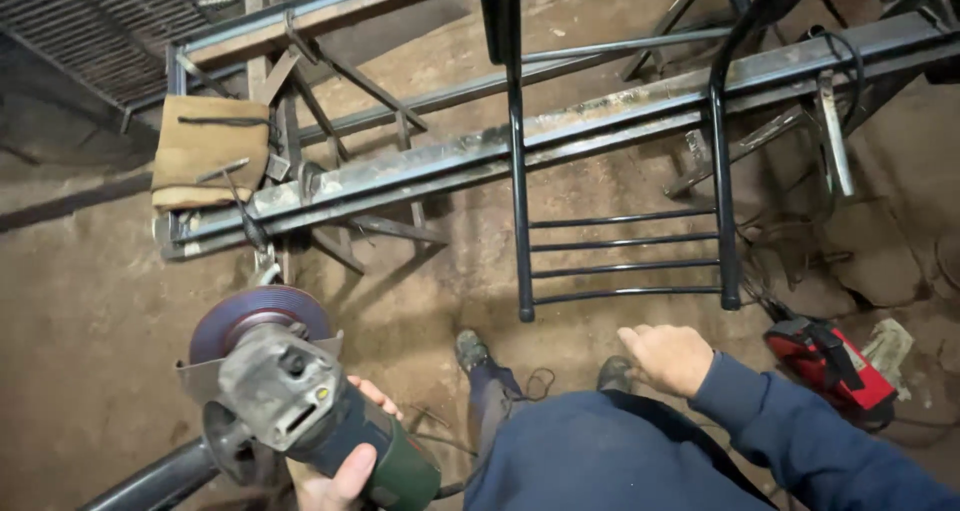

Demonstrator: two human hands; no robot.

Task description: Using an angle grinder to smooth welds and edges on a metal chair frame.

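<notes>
Head view is being cut short at the bottom edge: the left hand [335, 471] is being shown only in part, its wrist lost below the frame; the rear of the angle grinder [300, 401] is being covered by that hand, and its cord is hard to follow against the dark trousers; the upper part of the black metal frame [620, 241] is being cropped at the top edge, and the far corners of the workshop are being swallowed by shadow.

The grinder's green body is being grasped by the left hand, fingers wrapped round it and thumb laid over the top; the disc [262, 316] is being held low at the left, facing up towards the camera, clear of the steel rails [480, 156]. The right hand [668, 356] is being kept loosely clenched in a fist, nothing being held in it so far as can be seen, just below the foot of the black frame and apart from it.

Bare dirt floor [90, 311] is being left open to the left of the grinder; the right side is being crowded by a red machine [830, 366] and scrap; a tan cushion [208, 151] is being rested at the rails' left end.
</notes>
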